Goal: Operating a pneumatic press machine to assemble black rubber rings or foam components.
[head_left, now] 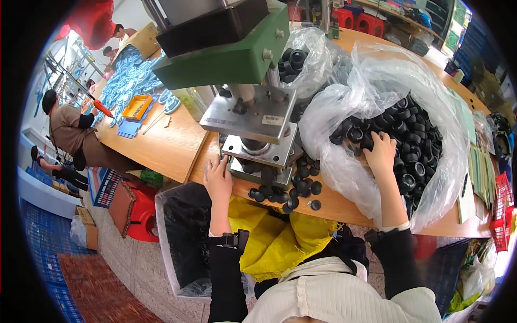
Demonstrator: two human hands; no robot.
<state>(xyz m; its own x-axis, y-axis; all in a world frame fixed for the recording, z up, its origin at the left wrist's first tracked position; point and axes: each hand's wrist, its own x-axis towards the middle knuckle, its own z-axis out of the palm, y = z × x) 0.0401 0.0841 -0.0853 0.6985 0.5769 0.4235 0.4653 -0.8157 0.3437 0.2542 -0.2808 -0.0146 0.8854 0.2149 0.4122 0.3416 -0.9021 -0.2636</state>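
My right hand (381,153) reaches into a large clear plastic bag (371,91) full of small black round parts (417,151); its fingers curl over the parts, and I cannot tell if one is gripped. My left hand (217,177) rests at the table edge, touching the left side of the press's metal base plate (257,149). A green press machine (226,51) stands above that plate. Several loose black round parts (293,188) lie on the wooden table (167,142) between my hands.
A second clear bag (307,59) with black parts sits behind the press. A plastic-lined bin (186,237) stands under the table at my left, next to a red stool (141,215). Other people work at far left near blue pieces and an orange tray (137,106).
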